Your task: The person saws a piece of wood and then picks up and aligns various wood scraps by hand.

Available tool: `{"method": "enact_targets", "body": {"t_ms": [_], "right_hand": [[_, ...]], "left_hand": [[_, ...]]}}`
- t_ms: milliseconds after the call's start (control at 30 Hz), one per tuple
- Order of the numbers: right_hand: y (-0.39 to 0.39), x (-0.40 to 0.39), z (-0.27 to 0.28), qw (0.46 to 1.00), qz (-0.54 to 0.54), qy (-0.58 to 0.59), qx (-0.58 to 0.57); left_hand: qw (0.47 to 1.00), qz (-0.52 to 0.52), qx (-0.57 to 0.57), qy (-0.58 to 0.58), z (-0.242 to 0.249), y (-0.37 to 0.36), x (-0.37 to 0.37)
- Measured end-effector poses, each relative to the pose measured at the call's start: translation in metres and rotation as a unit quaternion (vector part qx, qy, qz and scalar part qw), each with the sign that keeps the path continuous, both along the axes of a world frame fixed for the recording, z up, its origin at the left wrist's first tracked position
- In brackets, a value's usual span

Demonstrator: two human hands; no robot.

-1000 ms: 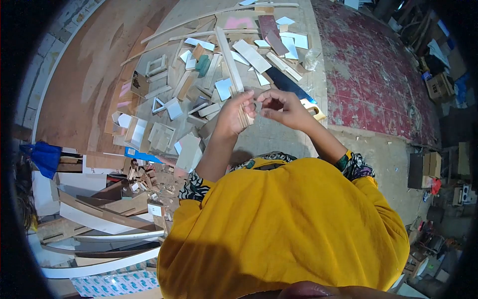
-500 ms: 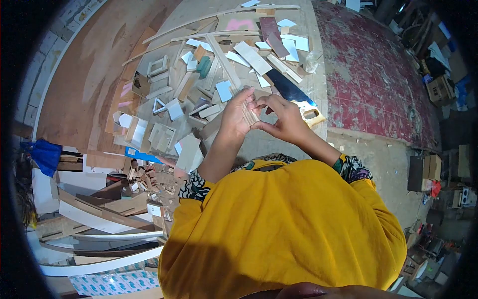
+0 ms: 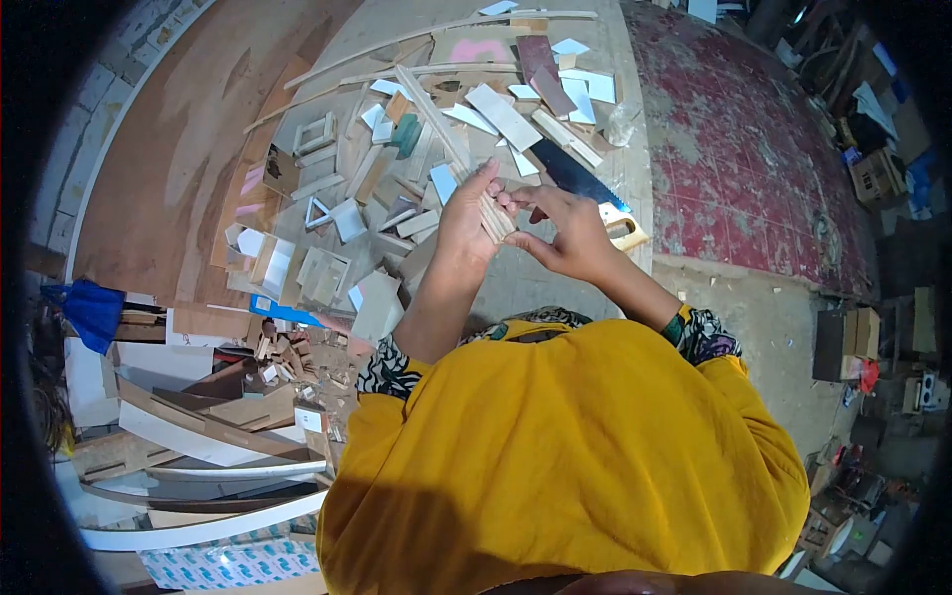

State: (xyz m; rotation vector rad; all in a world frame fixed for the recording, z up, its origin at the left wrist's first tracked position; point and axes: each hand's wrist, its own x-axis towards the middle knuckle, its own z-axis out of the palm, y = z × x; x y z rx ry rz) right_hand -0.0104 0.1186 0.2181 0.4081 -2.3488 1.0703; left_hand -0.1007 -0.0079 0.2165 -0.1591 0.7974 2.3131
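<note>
A small bundle of thin wooden strips (image 3: pixel 497 219) lies in the palm of my left hand (image 3: pixel 468 220), whose fingers curl round it. My right hand (image 3: pixel 570 230) is beside it, thumb and fingers bent toward the near and far ends of the strips. The right thumb tip touches the bundle's lower end; whether those fingers grip it is hard to tell. A handsaw with a dark blade (image 3: pixel 573 175) and pale handle (image 3: pixel 625 227) lies just beyond my right hand. A long wooden strip (image 3: pixel 433 116) runs from behind my left hand toward the upper left.
Wood offcuts and white-faced pieces (image 3: pixel 504 116) are scattered over the worktable (image 3: pixel 640 89). A green object (image 3: pixel 406 135) lies among them. A brown board (image 3: pixel 188 129) is at the left, curved pieces (image 3: pixel 203 421) at the lower left, and red flooring (image 3: pixel 739 159) at the right.
My left hand has turned a little, showing more of the strips. My right fingers have shifted slightly along them. The far end of the long strip has moved left.
</note>
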Motion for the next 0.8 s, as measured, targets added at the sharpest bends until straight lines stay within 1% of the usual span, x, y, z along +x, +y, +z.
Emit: {"method": "enact_targets", "body": {"t_ms": [67,267,400,467,567,633,700,733,767,800], "right_hand": [[-0.001,0.003,0.002,0.999,-0.006,0.012,0.031],[-0.004,0.005,-0.007,0.996,-0.035,0.038,0.067],[-0.005,0.005,-0.007,0.997,-0.044,0.029,0.05],[-0.001,0.005,0.001,0.998,-0.015,0.008,0.054],[0.001,0.004,-0.009,0.996,-0.04,0.009,0.085],[0.0,0.007,-0.013,0.996,-0.042,0.006,0.081],[0.0,0.005,-0.01,0.996,-0.042,0.011,0.081],[0.001,0.003,-0.007,0.997,-0.038,-0.005,0.062],[-0.002,0.009,-0.008,0.998,-0.034,-0.034,0.038],[0.001,0.005,-0.005,0.998,-0.034,-0.031,0.04]], "left_hand": [[1.0,0.008,-0.011,0.003,0.001,0.001,0.005],[1.0,0.006,-0.025,0.008,-0.001,0.003,0.005],[0.999,0.013,-0.04,0.024,0.001,0.004,0.003],[0.999,0.013,-0.043,0.024,-0.003,0.004,0.002],[0.998,0.015,-0.054,0.035,-0.008,0.005,0.001],[0.997,0.016,-0.062,0.045,-0.006,0.005,0.008],[0.994,0.027,-0.094,0.051,0.0,0.005,0.013],[0.994,0.028,-0.091,0.057,-0.002,0.006,0.007],[0.988,0.03,-0.098,0.116,-0.013,0.003,0.01],[0.978,0.034,-0.099,0.183,-0.01,0.004,0.009]]}}
